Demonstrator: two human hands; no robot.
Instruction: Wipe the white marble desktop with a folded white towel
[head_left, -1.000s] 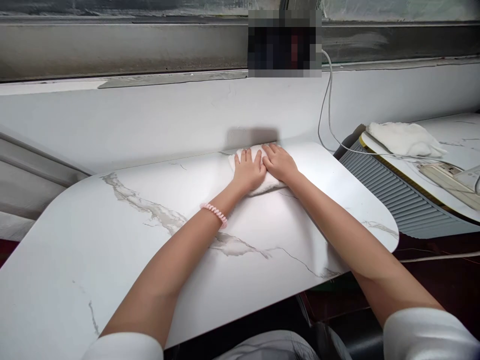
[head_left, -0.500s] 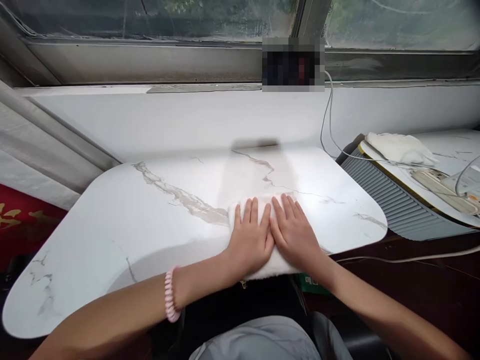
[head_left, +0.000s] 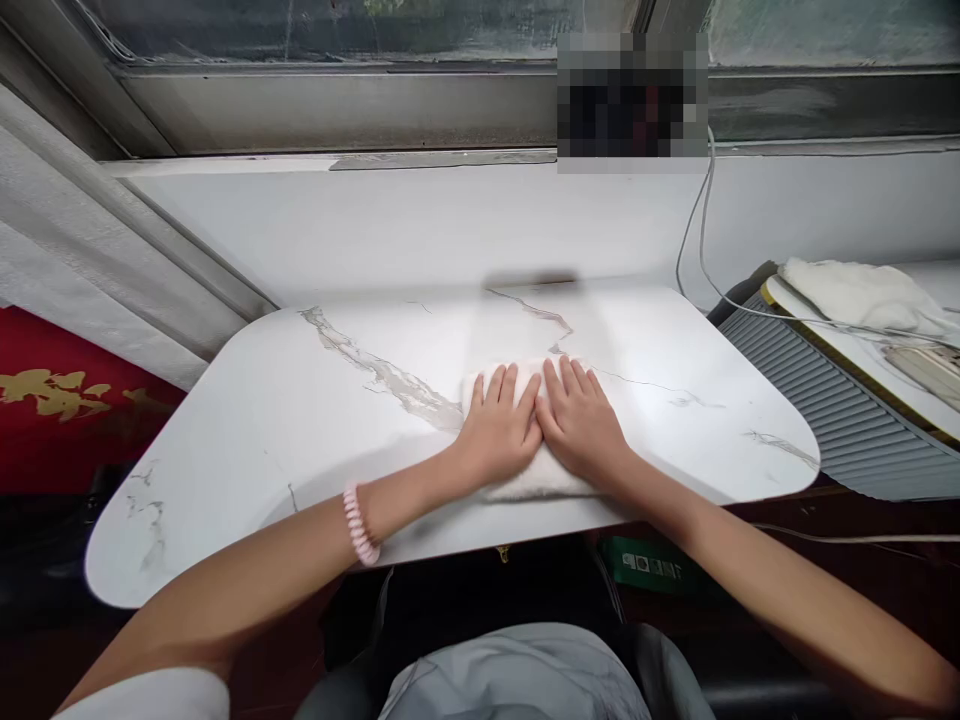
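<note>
A white cloth (head_left: 544, 478) lies flat on the white marble-patterned table (head_left: 247, 420), near the middle of its front edge. My left hand (head_left: 501, 425) presses flat on the cloth's left part, fingers spread and pointing away from me. Beside it, my right hand (head_left: 581, 415) rests flat on the cloth's right part, fingers apart. The thumbs touch or nearly touch. The hands cover much of the cloth. A pink coil band (head_left: 361, 524) is round my left wrist.
On the right, a second table with a ribbed grey side (head_left: 847, 400) bears another white cloth (head_left: 862, 295) and a power strip (head_left: 930, 368). A white cable (head_left: 705, 240) hangs by the wall. A green box (head_left: 649, 566) is below the table.
Both hands and the cloth have moved away from me, from over the table's front edge to fully on its top. The camera view has shifted too.
</note>
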